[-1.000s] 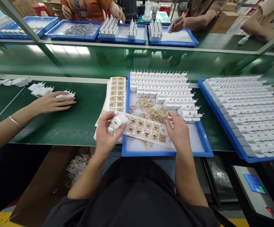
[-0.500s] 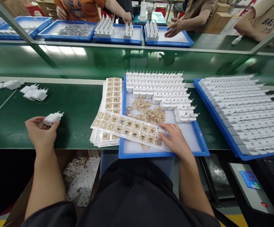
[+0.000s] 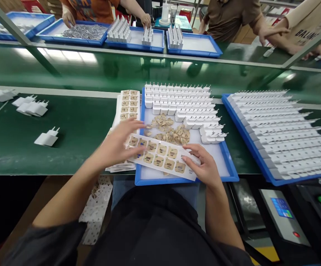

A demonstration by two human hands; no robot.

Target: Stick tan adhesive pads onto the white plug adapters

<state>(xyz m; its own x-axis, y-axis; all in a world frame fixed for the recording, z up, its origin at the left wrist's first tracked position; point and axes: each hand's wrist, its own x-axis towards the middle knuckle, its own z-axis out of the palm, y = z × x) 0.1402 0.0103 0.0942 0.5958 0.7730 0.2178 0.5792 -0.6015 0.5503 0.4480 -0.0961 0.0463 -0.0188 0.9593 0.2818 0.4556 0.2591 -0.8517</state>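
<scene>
A white sheet of tan stickers (image 3: 169,162) lies aslant over the front of a blue tray (image 3: 186,181). My right hand (image 3: 203,164) pinches its right end between thumb and fingers. Over the sheet's left end, my left hand (image 3: 118,144) is spread, fingers apart and slightly blurred, holding nothing. A stack of sticker sheets (image 3: 129,103) sits partly hidden behind it. In the tray are rows of white plug adapters (image 3: 179,99) and loose tan pieces (image 3: 174,133). A single white adapter (image 3: 47,137) rests on the green table at the left.
More adapters (image 3: 31,106) lie at the far left. A second blue tray full of adapters (image 3: 288,136) stands on the right, above a device with a small screen (image 3: 281,207). Across the green divider (image 3: 94,68), several people work with blue trays.
My left hand has let go of the adapter on the table and moved right to the sticker sheet. The sheet's left end has shifted right. Across the divider, a hand has left the right-hand tray.
</scene>
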